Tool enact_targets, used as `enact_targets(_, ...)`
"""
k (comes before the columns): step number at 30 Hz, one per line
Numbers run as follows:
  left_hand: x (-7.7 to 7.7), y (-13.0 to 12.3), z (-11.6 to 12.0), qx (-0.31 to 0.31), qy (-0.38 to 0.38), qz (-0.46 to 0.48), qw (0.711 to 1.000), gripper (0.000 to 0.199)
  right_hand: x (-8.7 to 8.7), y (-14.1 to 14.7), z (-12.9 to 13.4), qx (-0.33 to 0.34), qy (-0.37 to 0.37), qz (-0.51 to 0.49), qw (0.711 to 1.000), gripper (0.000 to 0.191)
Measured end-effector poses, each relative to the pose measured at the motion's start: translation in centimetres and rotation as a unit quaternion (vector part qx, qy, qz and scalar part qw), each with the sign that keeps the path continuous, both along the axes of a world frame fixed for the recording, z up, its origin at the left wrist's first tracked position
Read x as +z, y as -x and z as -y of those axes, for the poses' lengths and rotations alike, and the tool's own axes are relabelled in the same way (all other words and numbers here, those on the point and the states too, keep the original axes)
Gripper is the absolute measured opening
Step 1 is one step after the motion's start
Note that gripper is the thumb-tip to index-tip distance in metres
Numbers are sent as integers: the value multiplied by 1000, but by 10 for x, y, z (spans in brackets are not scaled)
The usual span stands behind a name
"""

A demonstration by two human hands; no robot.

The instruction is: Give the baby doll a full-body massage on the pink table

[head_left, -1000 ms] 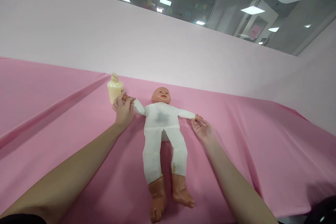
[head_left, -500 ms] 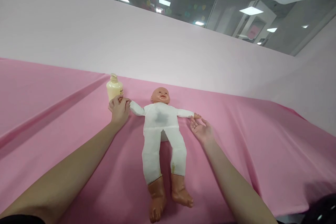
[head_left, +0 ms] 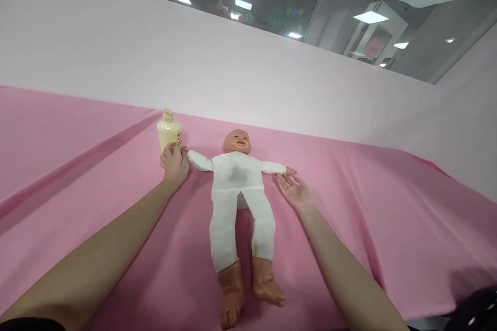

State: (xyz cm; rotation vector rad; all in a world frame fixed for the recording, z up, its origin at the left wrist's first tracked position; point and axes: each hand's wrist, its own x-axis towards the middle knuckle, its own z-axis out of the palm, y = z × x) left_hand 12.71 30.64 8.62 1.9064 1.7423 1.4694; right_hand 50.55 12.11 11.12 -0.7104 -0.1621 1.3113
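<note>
A baby doll (head_left: pixel 237 176) with a white cloth body lies face up, arms spread and feet toward me. Its chest has a grey patch. My left hand (head_left: pixel 174 163) is closed round the doll's hand at the end of the arm on the left; the doll's hand is mostly hidden by my fingers. Just beyond it stands a pale yellow bottle (head_left: pixel 169 132). Palm up, my right hand (head_left: pixel 295 191) lies open beside the doll's other hand (head_left: pixel 291 171), its fingertips near the white sleeve.
Pink cloth (head_left: pixel 135 176) with folds covers the surface under the doll. A white wall (head_left: pixel 248 83) rises behind it, with glass above that shows ceiling lights. A dark object (head_left: pixel 476 310) sits at the lower right corner.
My left hand has shifted slightly left and down, and the doll's arm there reaches a little further left. My right hand has moved slightly left.
</note>
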Motion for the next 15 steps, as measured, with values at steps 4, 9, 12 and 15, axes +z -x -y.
enact_targets(4,-2,2,-4,-1,7,10,1000,30,-4,-5,-3,-13,-6,22,1000,30)
enact_targets(9,-4,2,-6,1,23,16,1000,36,-10,-7,-6,-22,-32,115,993,34)
enact_targets(12,-4,1,-4,3,20,8,1000,37,-14,-5,-6,-60,-37,235,969,41)
enact_targets(15,-5,1,-3,4,21,2,1000,39,-16,-2,-7,-94,-33,320,942,44)
